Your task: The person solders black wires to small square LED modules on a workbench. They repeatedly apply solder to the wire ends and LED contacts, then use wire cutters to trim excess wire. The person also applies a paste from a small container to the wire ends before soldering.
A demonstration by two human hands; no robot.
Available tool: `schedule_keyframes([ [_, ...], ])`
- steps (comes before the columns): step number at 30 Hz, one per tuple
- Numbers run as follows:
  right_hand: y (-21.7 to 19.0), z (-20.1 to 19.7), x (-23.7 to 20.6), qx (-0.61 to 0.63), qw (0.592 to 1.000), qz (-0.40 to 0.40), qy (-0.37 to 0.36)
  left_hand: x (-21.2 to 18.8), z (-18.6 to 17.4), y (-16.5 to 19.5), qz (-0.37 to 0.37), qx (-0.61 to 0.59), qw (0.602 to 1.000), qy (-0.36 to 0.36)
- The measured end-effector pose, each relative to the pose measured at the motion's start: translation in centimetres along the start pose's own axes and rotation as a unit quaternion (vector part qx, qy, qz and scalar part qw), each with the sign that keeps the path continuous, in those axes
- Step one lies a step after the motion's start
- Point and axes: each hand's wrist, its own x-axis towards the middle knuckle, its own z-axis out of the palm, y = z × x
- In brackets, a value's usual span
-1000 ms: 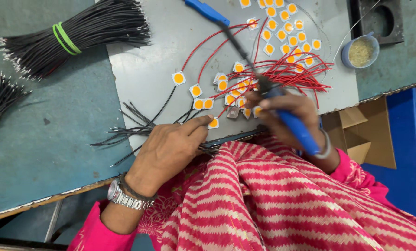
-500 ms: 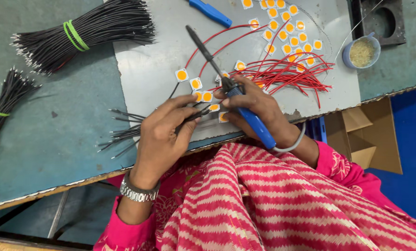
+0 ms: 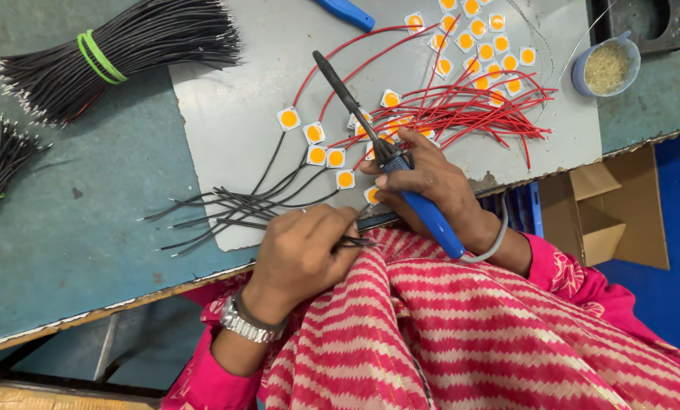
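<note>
An open brown cardboard box (image 3: 609, 216) stands below the tabletop's (image 3: 74, 228) right edge, against a blue floor; no labels, signs or screens.

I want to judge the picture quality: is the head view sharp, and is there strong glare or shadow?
In the head view, light is soft and even, without strong glare; the right hand, the soldering iron and the left hand look sharp; only faint shadows lie under the black wires on the grey board.

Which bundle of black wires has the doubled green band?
The larger bundle at the top left, wrapped with two green loops. The smaller bundle at the left edge has only one thin green tie.
</note>
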Motion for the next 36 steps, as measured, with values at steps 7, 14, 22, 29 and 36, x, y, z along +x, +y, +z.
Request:
schedule_keyframes([
  [7,-0.3,-0.4,-0.7,-0.005,1.0,0.006,-0.027,-0.2,0.4,0.5,0.003,0.064,0.998,-0.014],
  [14,-0.4,0.8,-0.3,-0.007,1.0,0.013,0.0,-0.2,0.4,0.5,0.034,0.113,0.993,0.012],
  [22,-1.0,0.5,0.3,-0.038,0.999,0.011,0.005,-0.7,0.9,0.5,0.025,0.148,0.989,-0.007],
  [29,-0.8,-0.7,-0.4,0.002,0.999,0.003,0.046,-0.6,0.8,0.2,0.052,0.194,0.978,-0.051],
  [36,-1.5,-5.0,-2.7,0.161,0.965,0.076,0.192,-0.6,1.2,0.1,0.048,0.189,0.98,-0.042],
])
